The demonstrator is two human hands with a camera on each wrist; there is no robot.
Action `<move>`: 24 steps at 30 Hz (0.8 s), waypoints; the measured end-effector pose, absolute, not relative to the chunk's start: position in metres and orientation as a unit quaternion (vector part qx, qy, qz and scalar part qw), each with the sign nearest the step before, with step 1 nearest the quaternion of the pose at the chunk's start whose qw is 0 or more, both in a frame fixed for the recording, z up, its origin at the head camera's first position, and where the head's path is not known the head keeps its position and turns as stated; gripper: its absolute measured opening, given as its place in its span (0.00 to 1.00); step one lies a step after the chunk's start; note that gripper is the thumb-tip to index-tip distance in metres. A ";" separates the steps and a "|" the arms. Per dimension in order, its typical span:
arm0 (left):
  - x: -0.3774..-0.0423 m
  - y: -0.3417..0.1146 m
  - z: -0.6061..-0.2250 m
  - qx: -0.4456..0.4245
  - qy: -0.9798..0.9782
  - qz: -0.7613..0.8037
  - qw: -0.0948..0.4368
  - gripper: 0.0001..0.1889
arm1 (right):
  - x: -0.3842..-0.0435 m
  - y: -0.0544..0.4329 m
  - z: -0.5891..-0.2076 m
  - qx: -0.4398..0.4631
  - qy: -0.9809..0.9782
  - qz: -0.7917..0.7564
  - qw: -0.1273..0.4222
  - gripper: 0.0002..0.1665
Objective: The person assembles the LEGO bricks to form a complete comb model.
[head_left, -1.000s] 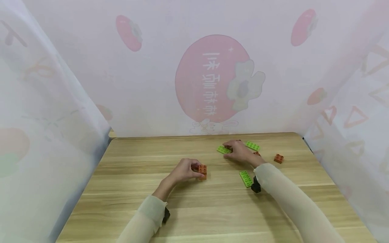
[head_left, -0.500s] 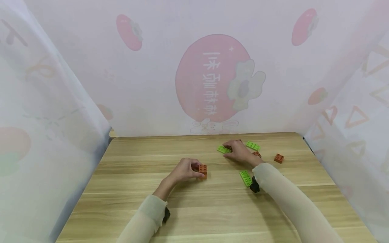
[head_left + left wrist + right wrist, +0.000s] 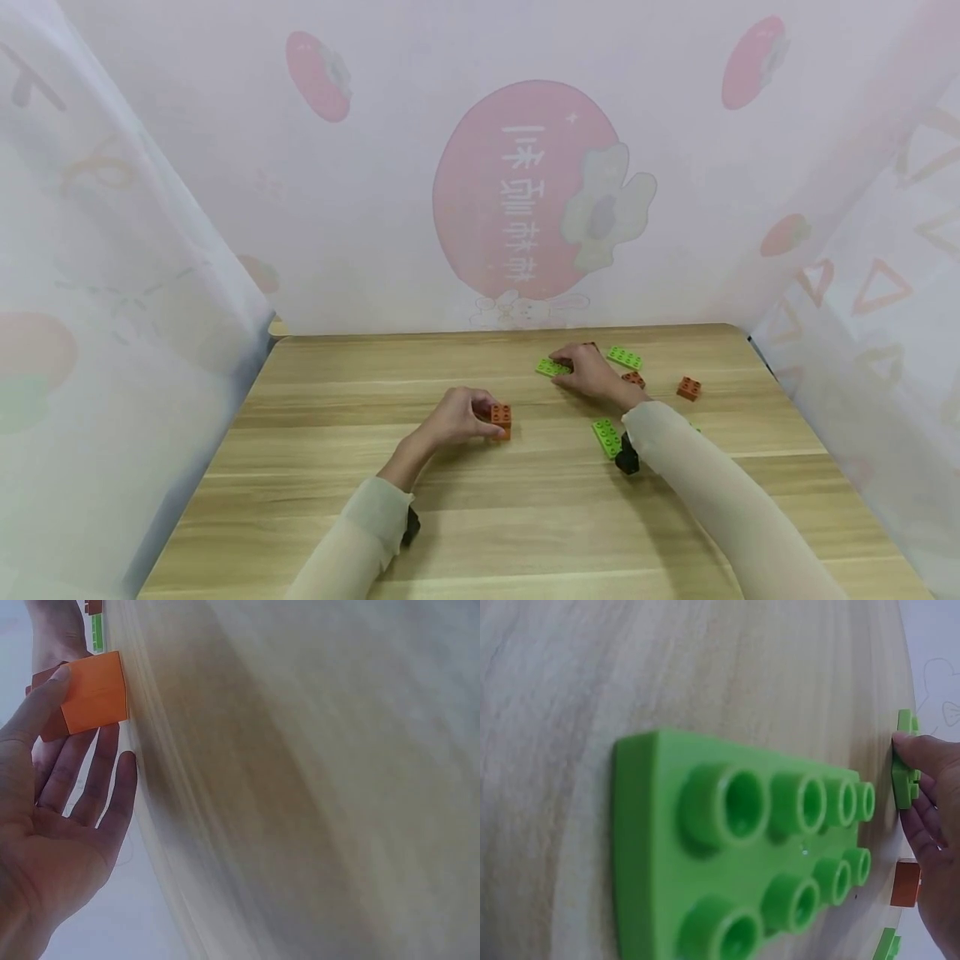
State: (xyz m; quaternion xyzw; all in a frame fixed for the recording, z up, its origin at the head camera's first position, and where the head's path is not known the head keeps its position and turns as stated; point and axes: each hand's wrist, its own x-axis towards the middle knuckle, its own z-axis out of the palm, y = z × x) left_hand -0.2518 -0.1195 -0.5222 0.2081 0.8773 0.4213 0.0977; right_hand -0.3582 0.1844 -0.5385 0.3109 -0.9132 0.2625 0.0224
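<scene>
Neither moved: left hand (image 3: 453,417) gripping two-brick stack (image 3: 501,422), right hand (image 3: 591,372) pinching one green plate (image 3: 548,367); left pinky (image 3: 125,776) only in left-wrist view

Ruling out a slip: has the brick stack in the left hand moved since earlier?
No: in the head view, the brick stack in the left hand shows no clear shift in any direction against the back edge of the table.
</scene>
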 end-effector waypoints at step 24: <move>-0.255 -0.120 -0.522 0.225 0.881 0.405 0.095 0.15 | -0.337 0.186 -0.515 0.342 -0.897 0.279 0.032 0.22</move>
